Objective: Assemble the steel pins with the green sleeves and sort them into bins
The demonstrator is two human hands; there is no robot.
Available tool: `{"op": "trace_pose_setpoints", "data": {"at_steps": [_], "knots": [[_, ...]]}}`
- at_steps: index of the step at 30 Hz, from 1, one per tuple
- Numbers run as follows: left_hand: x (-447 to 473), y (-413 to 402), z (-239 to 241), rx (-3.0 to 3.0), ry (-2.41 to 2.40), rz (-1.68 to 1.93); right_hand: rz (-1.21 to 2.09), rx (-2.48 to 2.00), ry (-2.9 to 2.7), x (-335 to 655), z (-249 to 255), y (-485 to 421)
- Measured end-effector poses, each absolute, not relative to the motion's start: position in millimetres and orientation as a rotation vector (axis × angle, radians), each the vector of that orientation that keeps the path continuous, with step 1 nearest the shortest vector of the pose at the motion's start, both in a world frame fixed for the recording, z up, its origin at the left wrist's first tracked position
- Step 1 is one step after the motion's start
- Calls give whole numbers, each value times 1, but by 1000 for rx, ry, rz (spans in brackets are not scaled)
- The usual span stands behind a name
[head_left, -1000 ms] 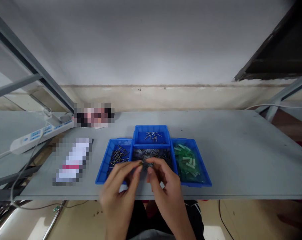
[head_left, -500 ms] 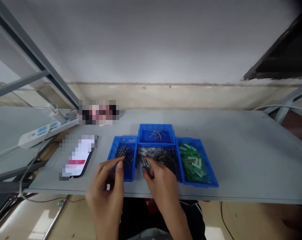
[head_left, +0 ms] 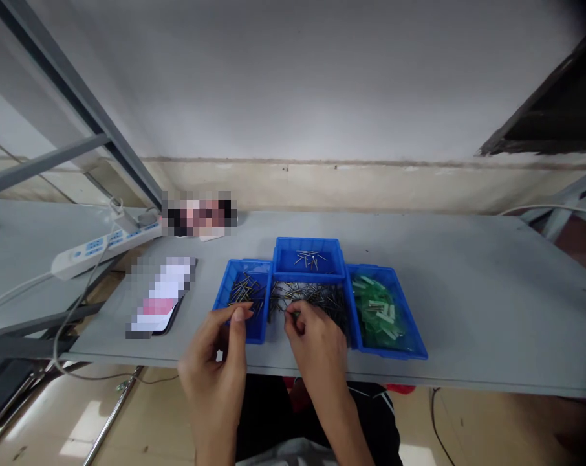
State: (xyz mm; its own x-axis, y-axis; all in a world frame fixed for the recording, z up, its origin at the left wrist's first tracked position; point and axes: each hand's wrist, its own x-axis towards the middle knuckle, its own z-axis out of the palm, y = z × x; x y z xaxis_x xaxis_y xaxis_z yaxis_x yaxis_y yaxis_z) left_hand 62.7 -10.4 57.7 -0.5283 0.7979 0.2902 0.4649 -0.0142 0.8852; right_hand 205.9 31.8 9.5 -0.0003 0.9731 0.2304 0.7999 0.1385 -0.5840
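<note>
My left hand (head_left: 218, 362) is pinched, thumb against forefinger, above the near side of the left blue tray (head_left: 260, 333). What its fingertips hold, if anything, is too small to make out. Thin metal pins or nails (head_left: 244, 288) lie loose in that tray. My right hand (head_left: 318, 340) reaches into a larger heap of similar thin metal pieces (head_left: 325, 298) in the middle, its thumb and forefinger closed together at the heap's left part. Whatever sits between those fingertips cannot be made out.
Behind the heap stands a blue tray (head_left: 308, 243) with a few pins. To the right, another blue tray (head_left: 416, 336) holds green plastic bags and white strips. A phone (head_left: 169, 288) lies left on the grey table (head_left: 472, 291), near a white power strip (head_left: 86, 251).
The right thumb and forefinger have closed together over the heap. My left hand stays pinched in about the same place by the left tray. The whole view has shifted slightly.
</note>
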Motion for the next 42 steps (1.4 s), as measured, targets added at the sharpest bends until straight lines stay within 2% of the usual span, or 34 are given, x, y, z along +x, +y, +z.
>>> {"op": "trace_pose_setpoints", "data": {"at_steps": [12, 17, 24, 33, 42], "knots": [[70, -16, 62, 1281, 1941, 1542, 482, -1512, -1762, 212, 17, 28], [74, -13, 60, 1557, 1753, 1464, 603, -1277, -1606, 227, 44, 9], [92, -6, 64, 1907, 1413, 1399, 843, -1223, -1567, 255, 69, -6], [101, 0, 60, 1947, 1356, 1397, 553, -1227, -1610, 262, 70, -1], [104, 2, 52, 1889, 1306, 1392, 652, -1173, -1541, 261, 66, -1]]}}
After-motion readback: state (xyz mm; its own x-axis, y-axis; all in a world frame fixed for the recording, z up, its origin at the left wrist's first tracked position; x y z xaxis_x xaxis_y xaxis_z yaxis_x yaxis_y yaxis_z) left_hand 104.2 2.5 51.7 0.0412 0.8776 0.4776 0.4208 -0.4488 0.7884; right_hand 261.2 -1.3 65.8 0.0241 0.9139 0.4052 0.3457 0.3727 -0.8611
